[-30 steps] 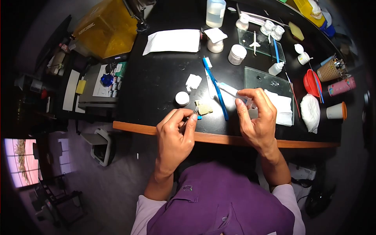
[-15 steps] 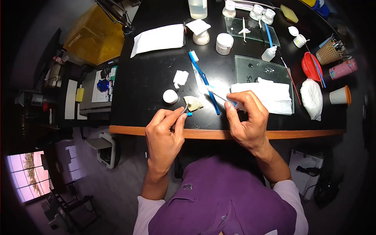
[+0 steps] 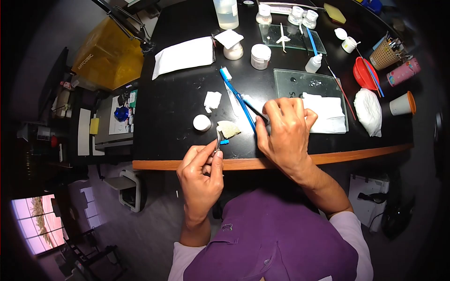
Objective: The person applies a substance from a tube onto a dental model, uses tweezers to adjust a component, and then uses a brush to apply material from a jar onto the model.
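My left hand (image 3: 202,174) pinches metal tweezers (image 3: 218,142) upright near the table's front edge, their tip beside a cream honeycomb-textured piece (image 3: 228,129). A small blue piece (image 3: 224,142) lies just right of the tweezers. My right hand (image 3: 287,133) is closed, palm down, with thumb and fingers around a slender stick-like tool (image 3: 255,110), mostly hidden by the fingers. Left of that hand, a blue toothbrush (image 3: 240,98) lies diagonally on the table. A small round white container (image 3: 202,122) and a crumpled white tissue (image 3: 212,100) sit beyond my left hand.
Behind stand a white jar (image 3: 260,56), a tissue-topped jar (image 3: 233,50) and a clear bottle (image 3: 227,15). Right of centre, folded white paper (image 3: 324,114) overlaps a glass slab (image 3: 287,79). A red bowl (image 3: 364,75) and a white cup (image 3: 401,104) are farther right.
My right hand has turned palm down and moved left, bringing its tool lower beside the toothbrush. My left hand has lowered slightly toward me, and more of the tweezers shows. The whole view has shifted slightly.
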A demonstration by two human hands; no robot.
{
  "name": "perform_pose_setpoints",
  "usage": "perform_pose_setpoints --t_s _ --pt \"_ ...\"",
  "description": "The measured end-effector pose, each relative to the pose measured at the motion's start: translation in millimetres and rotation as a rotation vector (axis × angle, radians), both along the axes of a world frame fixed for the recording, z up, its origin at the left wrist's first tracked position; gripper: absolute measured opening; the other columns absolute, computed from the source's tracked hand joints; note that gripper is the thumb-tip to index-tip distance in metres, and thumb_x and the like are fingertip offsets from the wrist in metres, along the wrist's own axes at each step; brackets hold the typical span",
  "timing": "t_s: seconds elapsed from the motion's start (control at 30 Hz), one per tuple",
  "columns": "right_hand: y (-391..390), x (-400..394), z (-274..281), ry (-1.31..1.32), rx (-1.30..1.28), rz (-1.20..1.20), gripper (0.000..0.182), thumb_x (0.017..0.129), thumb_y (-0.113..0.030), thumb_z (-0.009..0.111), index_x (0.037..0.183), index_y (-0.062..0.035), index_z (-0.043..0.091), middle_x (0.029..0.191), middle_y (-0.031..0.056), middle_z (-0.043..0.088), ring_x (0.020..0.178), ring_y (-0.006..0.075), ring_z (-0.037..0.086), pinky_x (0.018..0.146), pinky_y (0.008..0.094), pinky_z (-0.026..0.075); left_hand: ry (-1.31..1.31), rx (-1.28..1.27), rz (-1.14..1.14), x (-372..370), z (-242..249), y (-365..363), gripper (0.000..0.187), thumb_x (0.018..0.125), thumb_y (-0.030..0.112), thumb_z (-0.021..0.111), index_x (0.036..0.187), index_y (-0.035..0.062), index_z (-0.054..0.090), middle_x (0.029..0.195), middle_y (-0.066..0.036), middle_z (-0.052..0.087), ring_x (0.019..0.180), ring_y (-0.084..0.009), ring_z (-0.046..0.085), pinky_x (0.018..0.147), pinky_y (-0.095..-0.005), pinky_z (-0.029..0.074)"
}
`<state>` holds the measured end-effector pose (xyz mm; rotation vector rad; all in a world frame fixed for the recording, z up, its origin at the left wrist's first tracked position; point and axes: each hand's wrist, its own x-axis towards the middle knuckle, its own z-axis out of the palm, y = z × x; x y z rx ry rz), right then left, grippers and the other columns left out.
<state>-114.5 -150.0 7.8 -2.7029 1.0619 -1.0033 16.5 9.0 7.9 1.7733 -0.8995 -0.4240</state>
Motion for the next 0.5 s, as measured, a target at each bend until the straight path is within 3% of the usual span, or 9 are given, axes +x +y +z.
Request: perform_pose_setpoints --t_s 0.07,0.1,0.23,0.3,0.5 --pt "11 -2 8 -0.066 -0.041 0.033 0.019 0.082 -0.015 0.077 0.097 -0.0098 0.066 0.097 0.0089 0.063 0.100 0.0276 0.056 0.087 0.0466 0.033 -0.081 -0.029 -0.020 1 -5 2 0.023 0.096 -0.006 0.071 0.119 -0.0055 0.076 0.094 -0.005 0.065 0.071 -0.0069 0.066 0.053 -0.0200 0.050" --pt "19 -7 15 -0.096 0.017 0.100 0.021 0.082 -0.011 0.078 0.099 -0.0058 0.066 0.103 0.0122 0.064 0.099 0.0311 0.058 0.083 0.0457 0.039 -0.122 -0.042 -0.029 1 -7 2 0.021 0.098 -0.006 0.070 0.118 -0.0069 0.075 0.096 -0.005 0.065 0.072 -0.0081 0.070 0.053 -0.0196 0.053" --pt "52 -22 10 -0.203 0.521 0.500 0.023 0.084 -0.006 0.078 0.102 0.0028 0.066 0.100 0.0191 0.067 0.087 0.0374 0.062 0.077 0.0456 0.051 -0.237 -0.132 0.018 -7 5 -4 0.021 0.092 -0.008 0.075 0.113 -0.0088 0.076 0.089 -0.009 0.070 0.075 -0.0129 0.073 0.066 -0.0239 0.057" --pt "65 -22 9 -0.237 0.763 0.567 0.035 0.087 -0.006 0.077 0.117 0.0059 0.062 0.104 0.0222 0.070 0.097 0.0418 0.070 0.085 0.0470 0.055 -0.222 -0.149 0.055 -12 6 -7 0.023 0.088 -0.006 0.079 0.110 -0.0079 0.077 0.084 -0.012 0.073 0.075 -0.0159 0.074 0.069 -0.0268 0.057" --pt "67 -15 -5 -0.476 1.068 0.523 0.031 0.097 0.003 0.068 0.124 0.0084 0.054 0.106 0.0230 0.075 0.099 0.0272 0.079 0.081 0.0326 0.064 -0.244 -0.196 0.020 -25 2 -11 0.027 0.084 -0.004 0.083 0.110 -0.0066 0.078 0.085 -0.014 0.077 0.076 -0.0188 0.077 0.064 -0.0283 0.058"
